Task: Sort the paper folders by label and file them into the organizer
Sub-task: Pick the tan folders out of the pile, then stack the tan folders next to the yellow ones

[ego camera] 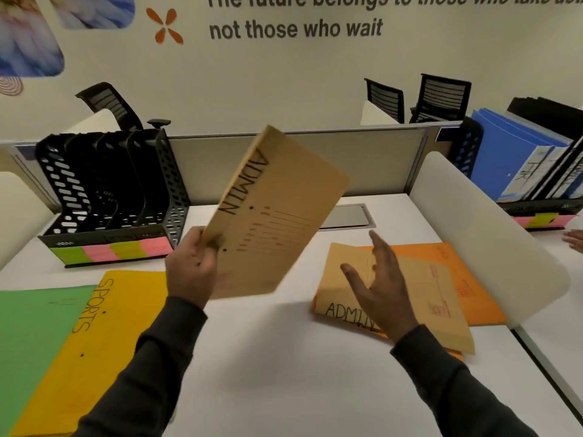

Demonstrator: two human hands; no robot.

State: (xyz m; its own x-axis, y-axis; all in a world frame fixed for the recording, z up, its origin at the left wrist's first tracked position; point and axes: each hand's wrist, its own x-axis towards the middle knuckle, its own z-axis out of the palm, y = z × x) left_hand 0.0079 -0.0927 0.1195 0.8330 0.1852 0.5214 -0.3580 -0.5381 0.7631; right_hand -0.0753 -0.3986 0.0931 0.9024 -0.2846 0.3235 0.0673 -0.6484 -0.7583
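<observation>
My left hand (192, 266) grips the lower edge of a tan folder marked ADMIN (277, 212), held tilted in the air above the desk's middle. My right hand (378, 279) hovers open, fingers spread, over a second tan ADMIN folder (410, 310) that lies on an orange folder (467, 279). At the near left lie a yellow SPORTS folder (104, 335) and a green folder (34, 342). The black mesh organizer (110, 187) stands at the back left, its slots dark, with green and pink sticky labels along its base.
A white curved divider (482, 228) rises at the right. Behind it another black organizer (536, 159) holds blue folders. A grey partition (315, 159) closes the desk's back, with a cable hatch (350, 216) before it. Another person's hand (575, 239) shows at the far right.
</observation>
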